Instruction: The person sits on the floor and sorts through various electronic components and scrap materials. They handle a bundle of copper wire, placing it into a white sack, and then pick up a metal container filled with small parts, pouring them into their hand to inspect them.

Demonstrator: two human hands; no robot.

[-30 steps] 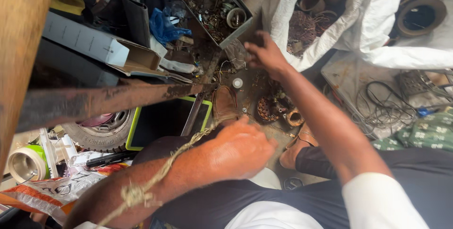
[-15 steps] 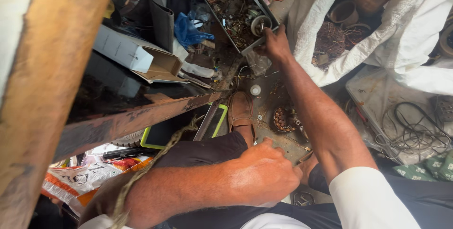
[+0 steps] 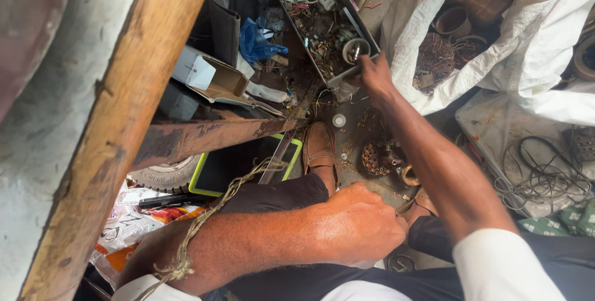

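metal parts tray (image 3: 310, 34) sits top middle on the floor, full of small scrap. going left to right: your left hand (image 3: 362, 223) is clenched in a loose fist on your knee, your right hand (image 3: 375, 75) has fingers curled, gripping the tray's near corner, white sack (image 3: 496, 59) beside it.

Cluttered dirt floor (image 3: 362, 130), wooden beam (image 3: 118, 127)

open cardboard box (image 3: 207, 78) white/brown | green-edged dark tablet (image 3: 238, 163) (half hidden)
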